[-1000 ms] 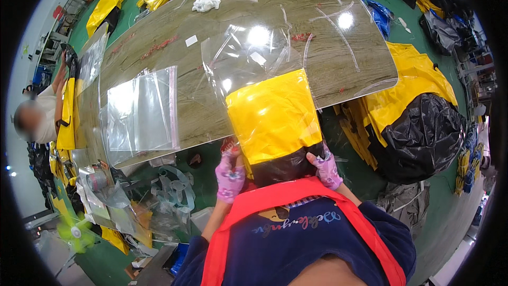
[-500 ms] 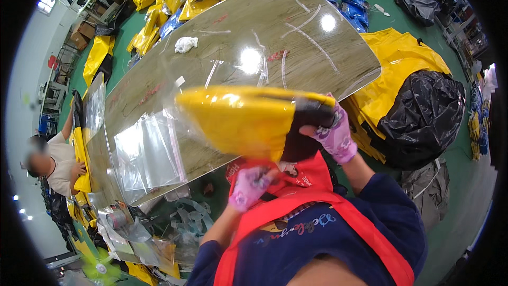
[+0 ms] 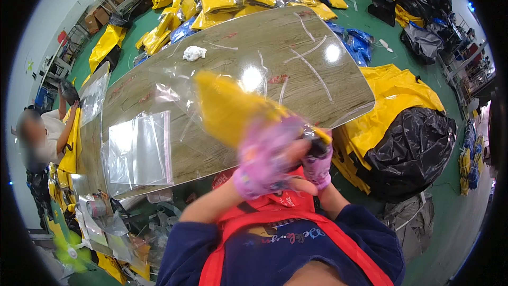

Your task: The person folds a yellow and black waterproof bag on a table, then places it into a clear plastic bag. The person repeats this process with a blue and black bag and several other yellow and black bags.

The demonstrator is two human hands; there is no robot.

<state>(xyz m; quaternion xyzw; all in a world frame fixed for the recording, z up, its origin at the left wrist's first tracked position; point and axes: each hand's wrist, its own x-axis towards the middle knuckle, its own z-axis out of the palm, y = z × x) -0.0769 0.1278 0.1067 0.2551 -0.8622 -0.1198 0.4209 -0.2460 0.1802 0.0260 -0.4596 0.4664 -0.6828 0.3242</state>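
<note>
Wood-grain packing table (image 3: pixel 317 47): left hand (image 3: pixel 264 161) and right hand (image 3: pixel 316 165), both gloved, clasped yellow garment (image 3: pixel 233 108) partly inside clear bag (image 3: pixel 174 100), unsealed.

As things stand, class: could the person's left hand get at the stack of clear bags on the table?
Probably yes, once it lets go. The left hand now grips the yellow bundle together with the right hand. The clear bags lie just to its left on the table, with nothing between.

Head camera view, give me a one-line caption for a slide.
Two pink-gloved hands, left hand and right hand, grip a folded yellow garment in a clear plastic bag above a wood-grain table.
</note>
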